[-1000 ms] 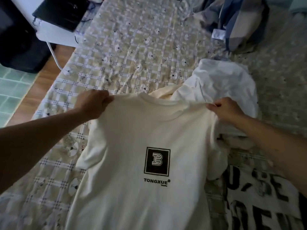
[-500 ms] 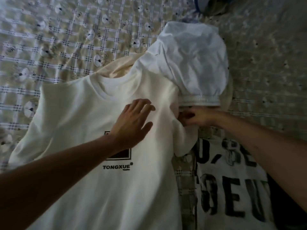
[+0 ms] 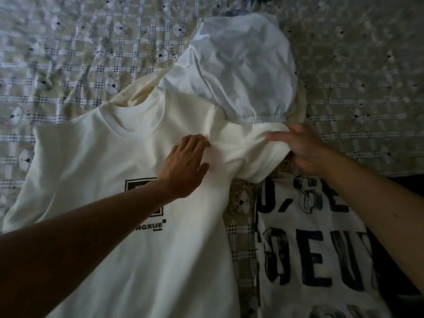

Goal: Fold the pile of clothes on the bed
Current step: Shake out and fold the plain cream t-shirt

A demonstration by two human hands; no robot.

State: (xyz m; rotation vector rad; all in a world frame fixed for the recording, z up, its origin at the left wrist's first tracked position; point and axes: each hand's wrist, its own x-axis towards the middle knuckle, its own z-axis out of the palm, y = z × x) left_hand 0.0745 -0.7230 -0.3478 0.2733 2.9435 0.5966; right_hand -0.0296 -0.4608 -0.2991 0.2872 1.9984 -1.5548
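Since half a second ago the cream T-shirt's [image 3: 91, 157] sleeve [image 3: 247, 152] has bunched up under the right hand [image 3: 302, 150], against the white garment's [image 3: 243, 65] elastic hem. Blur hides whether that hand pinches. The left hand [image 3: 183, 164] presses flat on the chest, fingers together. The T-shirt lies on the bed [image 3: 68, 53], with open sheet to its left and a lettered shirt [image 3: 309, 249] just beside its right edge.

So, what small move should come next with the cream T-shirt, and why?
Probably the right hand should draw the sleeve out flat sideways: it lies bunched against the white garment, while the left hand presses flat on the T-shirt.
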